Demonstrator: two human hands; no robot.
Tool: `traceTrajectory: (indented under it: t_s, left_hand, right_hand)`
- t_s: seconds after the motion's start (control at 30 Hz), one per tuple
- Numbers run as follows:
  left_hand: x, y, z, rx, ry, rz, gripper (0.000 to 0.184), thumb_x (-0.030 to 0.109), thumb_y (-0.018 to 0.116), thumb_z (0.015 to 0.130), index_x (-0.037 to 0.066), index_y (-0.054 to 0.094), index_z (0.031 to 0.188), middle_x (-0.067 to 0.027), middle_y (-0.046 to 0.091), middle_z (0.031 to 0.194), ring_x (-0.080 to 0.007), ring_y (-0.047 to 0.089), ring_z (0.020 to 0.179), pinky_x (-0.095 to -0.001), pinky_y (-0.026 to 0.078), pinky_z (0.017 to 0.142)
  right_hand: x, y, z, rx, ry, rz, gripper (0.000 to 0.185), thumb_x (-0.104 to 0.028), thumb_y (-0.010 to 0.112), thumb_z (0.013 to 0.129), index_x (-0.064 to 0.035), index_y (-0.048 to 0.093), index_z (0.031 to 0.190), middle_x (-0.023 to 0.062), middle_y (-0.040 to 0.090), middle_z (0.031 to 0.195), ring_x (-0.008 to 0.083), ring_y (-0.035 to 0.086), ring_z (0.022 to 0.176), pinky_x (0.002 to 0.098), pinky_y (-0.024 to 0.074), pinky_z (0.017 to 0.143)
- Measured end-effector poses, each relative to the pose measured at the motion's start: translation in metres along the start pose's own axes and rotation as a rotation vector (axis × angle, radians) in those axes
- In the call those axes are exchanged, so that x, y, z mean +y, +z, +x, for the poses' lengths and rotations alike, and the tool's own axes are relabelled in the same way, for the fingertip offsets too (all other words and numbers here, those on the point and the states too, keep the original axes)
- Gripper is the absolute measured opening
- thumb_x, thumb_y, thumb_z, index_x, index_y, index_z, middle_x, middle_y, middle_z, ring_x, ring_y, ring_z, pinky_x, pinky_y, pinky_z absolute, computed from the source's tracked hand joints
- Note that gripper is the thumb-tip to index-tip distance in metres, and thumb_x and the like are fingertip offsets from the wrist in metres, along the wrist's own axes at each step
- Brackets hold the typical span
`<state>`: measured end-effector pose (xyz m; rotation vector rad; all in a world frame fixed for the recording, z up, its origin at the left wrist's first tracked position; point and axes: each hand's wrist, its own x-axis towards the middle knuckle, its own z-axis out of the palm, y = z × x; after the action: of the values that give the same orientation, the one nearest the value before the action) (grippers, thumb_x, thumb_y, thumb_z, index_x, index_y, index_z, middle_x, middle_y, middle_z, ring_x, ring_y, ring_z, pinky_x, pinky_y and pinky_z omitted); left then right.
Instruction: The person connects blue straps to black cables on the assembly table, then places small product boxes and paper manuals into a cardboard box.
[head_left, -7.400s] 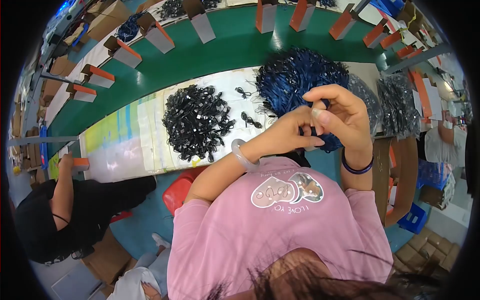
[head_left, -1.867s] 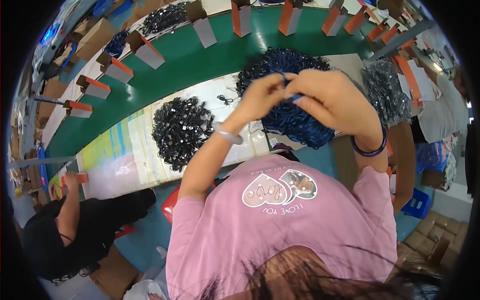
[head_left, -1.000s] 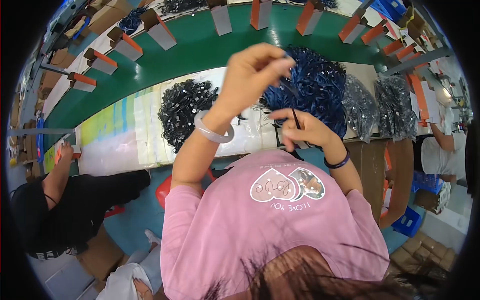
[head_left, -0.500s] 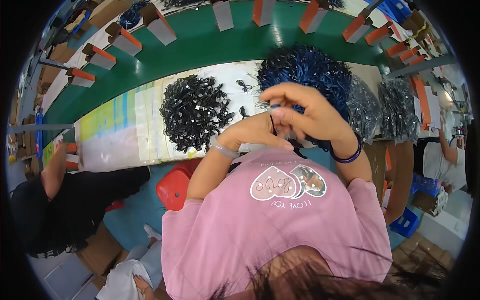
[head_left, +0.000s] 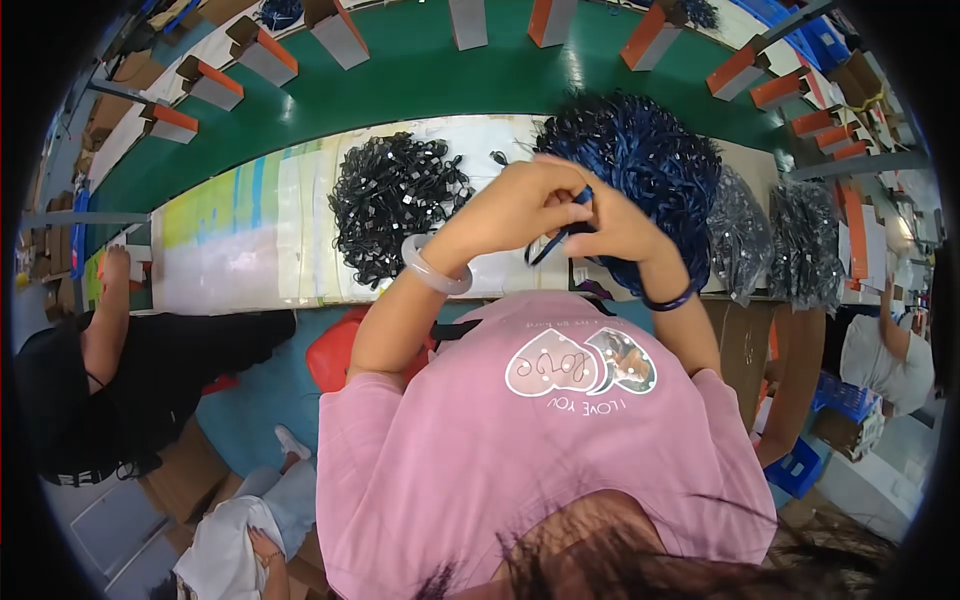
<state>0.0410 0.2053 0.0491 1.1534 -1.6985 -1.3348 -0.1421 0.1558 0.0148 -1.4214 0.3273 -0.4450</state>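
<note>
My left hand [head_left: 522, 208], above a pale bangle, pinches a dark blue cable [head_left: 545, 247] whose loop hangs below the fingers. Close against it, my right hand [head_left: 622, 226] has its fingers bent round the same cable; its fingertips are partly hidden. Behind my right hand lies a large heap of dark blue cables [head_left: 640, 140]. A heap of small black coiled cables [head_left: 390, 205] is to the left on the pale work surface [head_left: 300, 250]. One black coil [head_left: 499, 158] lies apart between the heaps.
Clear bags of dark cables [head_left: 805, 240] stand right of the blue heap. Orange and white cartons [head_left: 552, 20] line the far side of the green belt [head_left: 420, 90]. A red stool [head_left: 335, 350] is below the table. Co-workers sit at left and right.
My left hand has moved up and right, and the dark blue cable loop now shows below it. My right hand has turned and come in beside it. The whole view has shifted slightly.
</note>
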Motion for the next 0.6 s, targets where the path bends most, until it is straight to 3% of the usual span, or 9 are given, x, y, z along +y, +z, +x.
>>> traceTrajectory:
  t_s: [0.07,0.1,0.2,0.23,0.33,0.4,0.43,0.5,0.6]
  left_hand:
    - [-0.012,-0.007,0.000,0.191,0.109,0.196,0.018,0.015,0.066,0.083,-0.002,0.061,0.086,-0.0079,0.059,0.065,-0.0131,0.056,0.058,-0.0275,0.045,0.054]
    - [-0.013,-0.012,-0.004,0.227,-0.066,0.267,0.016,0.016,0.066,0.080,0.000,0.063,0.085,-0.0096,0.062,0.069,-0.0186,0.060,0.060,-0.0319,0.047,0.058]
    - [-0.067,-0.014,-0.009,0.317,-0.315,0.727,0.013,0.018,0.062,0.078,0.009,0.068,0.085,-0.0111,0.067,0.079,-0.0297,0.064,0.073,-0.0394,0.050,0.063]
    - [-0.095,-0.008,-0.013,0.247,-0.302,0.752,0.013,0.019,0.062,0.078,0.010,0.068,0.085,-0.0111,0.066,0.078,-0.0301,0.064,0.074,-0.0408,0.050,0.063]
    - [-0.146,0.013,-0.021,0.131,-0.149,0.908,0.017,0.012,0.061,0.075,0.013,0.068,0.091,-0.0082,0.064,0.093,-0.0291,0.059,0.092,-0.0401,0.050,0.072]
    - [-0.179,0.022,-0.026,0.171,0.026,1.002,0.026,0.006,0.058,0.072,0.015,0.067,0.095,-0.0061,0.058,0.106,-0.0269,0.052,0.104,-0.0384,0.047,0.082]
    - [-0.183,0.022,-0.026,0.199,0.056,1.026,0.025,0.005,0.057,0.073,0.014,0.067,0.093,-0.0064,0.058,0.104,-0.0268,0.052,0.104,-0.0388,0.046,0.083]
    - [-0.193,0.020,-0.024,0.212,0.099,1.110,0.014,0.013,0.059,0.074,0.011,0.066,0.086,-0.0062,0.058,0.102,-0.0250,0.051,0.102,-0.0377,0.043,0.083]
    - [-0.184,0.007,-0.023,0.119,0.157,1.016,0.013,0.014,0.064,0.070,0.010,0.065,0.083,-0.0048,0.059,0.095,-0.0237,0.052,0.099,-0.0363,0.043,0.084]
  right_hand:
    - [0.028,0.004,-0.002,0.019,0.216,0.059,0.038,-0.020,0.069,0.085,0.0002,0.054,0.113,0.0029,0.059,0.091,0.0107,0.058,0.080,0.0246,0.0467,0.073]
    - [0.041,0.003,-0.006,0.046,0.368,0.182,0.023,-0.017,0.064,0.088,-0.0017,0.059,0.104,0.0001,0.060,0.078,0.0074,0.057,0.068,0.0217,0.0469,0.064]
    - [0.061,0.000,-0.020,0.126,0.434,-0.017,0.017,-0.021,0.054,0.095,-0.0045,0.059,0.092,-0.0050,0.044,0.056,0.0042,0.042,0.047,0.0209,0.0358,0.047]
    - [0.057,-0.002,-0.022,0.127,0.585,-0.027,0.020,-0.023,0.054,0.094,-0.0046,0.058,0.088,-0.0042,0.043,0.060,0.0061,0.044,0.053,0.0237,0.0372,0.050]
    - [0.110,-0.008,-0.030,0.001,0.255,-0.610,0.022,-0.022,0.060,0.087,-0.0006,0.063,0.084,0.0130,0.058,0.084,0.0265,0.054,0.087,0.0355,0.0430,0.077]
    - [0.119,-0.003,-0.028,0.053,0.168,-0.691,0.022,-0.022,0.063,0.084,-0.0008,0.066,0.081,0.0184,0.060,0.090,0.0334,0.053,0.092,0.0388,0.0418,0.083]
    - [0.117,0.001,-0.017,0.028,0.028,-0.723,0.025,-0.026,0.062,0.084,-0.0025,0.066,0.077,0.0161,0.062,0.086,0.0343,0.054,0.091,0.0403,0.0419,0.081]
    - [0.105,0.009,-0.016,-0.089,0.364,-0.958,0.028,-0.030,0.059,0.086,-0.0039,0.066,0.076,0.0144,0.063,0.079,0.0329,0.056,0.091,0.0425,0.0412,0.080]
    - [0.102,0.002,-0.009,-0.053,0.312,-0.916,0.027,-0.029,0.054,0.090,-0.0046,0.063,0.088,0.0141,0.062,0.071,0.0309,0.060,0.073,0.0428,0.0441,0.065]
